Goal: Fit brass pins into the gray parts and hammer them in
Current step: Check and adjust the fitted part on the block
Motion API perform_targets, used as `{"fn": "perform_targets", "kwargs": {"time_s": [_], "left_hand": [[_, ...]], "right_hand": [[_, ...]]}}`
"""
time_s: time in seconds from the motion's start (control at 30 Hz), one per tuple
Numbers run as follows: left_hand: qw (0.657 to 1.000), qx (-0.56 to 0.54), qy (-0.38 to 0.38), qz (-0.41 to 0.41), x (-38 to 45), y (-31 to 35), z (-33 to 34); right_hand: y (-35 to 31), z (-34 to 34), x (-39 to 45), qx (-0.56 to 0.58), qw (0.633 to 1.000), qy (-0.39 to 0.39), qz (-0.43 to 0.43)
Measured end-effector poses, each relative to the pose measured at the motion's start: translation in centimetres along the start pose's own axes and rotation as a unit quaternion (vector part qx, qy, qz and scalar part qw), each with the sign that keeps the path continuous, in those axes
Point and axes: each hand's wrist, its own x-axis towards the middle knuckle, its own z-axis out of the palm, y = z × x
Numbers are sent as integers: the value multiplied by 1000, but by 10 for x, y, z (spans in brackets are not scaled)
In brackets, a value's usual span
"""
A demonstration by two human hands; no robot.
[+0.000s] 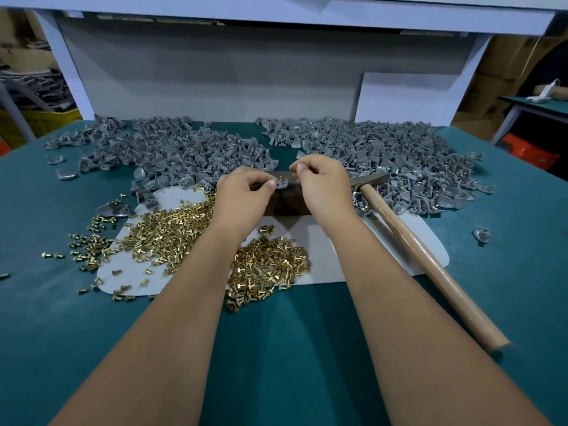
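Observation:
My left hand (244, 192) pinches a small gray part (282, 183) over a dark metal block (287, 204). A brass pin (280, 179) stands in the top of that part. My right hand (319, 179) hovers close on the other side with its fingers curled by the part; whether they hold anything is hidden. Loose brass pins (172, 232) lie heaped on a white sheet (338, 241), with a second heap (270, 262) between my forearms. A wooden-handled hammer (424, 250) lies to the right of my right hand.
Two big piles of gray parts fill the back of the green table (292, 348), one on the left (172, 149) and one on the right (384, 149). A white board (405, 96) leans against the back wall. Stray pins and parts dot the table's left side.

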Motion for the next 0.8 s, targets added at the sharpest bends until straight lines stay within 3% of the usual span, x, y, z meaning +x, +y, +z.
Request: {"fn": "perform_targets", "kwargs": {"time_s": [0.8], "left_hand": [[1000, 2, -8, 7, 3, -4, 0]], "right_hand": [[1, 9, -3, -135, 989, -15, -66]]}}
